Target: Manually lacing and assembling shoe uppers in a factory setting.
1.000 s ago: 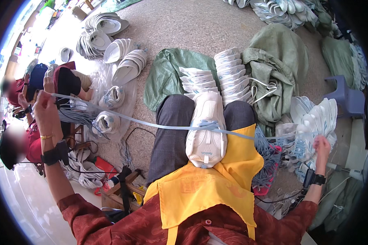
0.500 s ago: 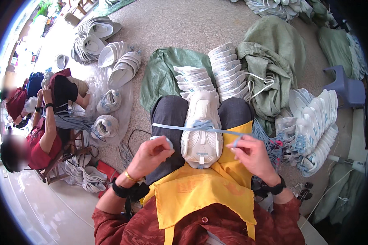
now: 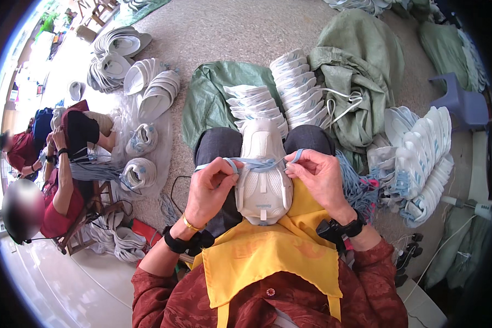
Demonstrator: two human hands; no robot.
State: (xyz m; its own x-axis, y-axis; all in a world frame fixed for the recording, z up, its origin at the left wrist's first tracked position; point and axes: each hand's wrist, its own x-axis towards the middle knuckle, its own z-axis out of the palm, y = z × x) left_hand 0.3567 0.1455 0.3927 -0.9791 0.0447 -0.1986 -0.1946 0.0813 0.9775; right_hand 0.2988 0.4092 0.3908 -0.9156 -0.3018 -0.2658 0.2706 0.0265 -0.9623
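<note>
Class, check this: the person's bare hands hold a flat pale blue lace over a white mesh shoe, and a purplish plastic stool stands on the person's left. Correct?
Only the side is wrong: the head view shows the purplish plastic stool on the person's right. The bare left hand and bare right hand do hold the flat pale blue lace over the white mesh shoe.

We wear dark-red shirt of faintly patterned cloth (image 3: 186,307), small round pale-and-red button (image 3: 270,292) at chest, loose matching sleeves (image 3: 376,258) ending on forearms. Over it, our bright-yellow cloth apron (image 3: 273,268) with narrow yellow straps (image 3: 223,316) and faint orange-red print (image 3: 251,251). Our trousers dark-grey cloth (image 3: 217,143). Our hands (image 3: 210,183) bare. On left wrist, slim gold-coloured bracelet (image 3: 189,223), then black band (image 3: 176,242) with black boxy device (image 3: 202,243); similar black band and device (image 3: 341,228) on right wrist.
</note>
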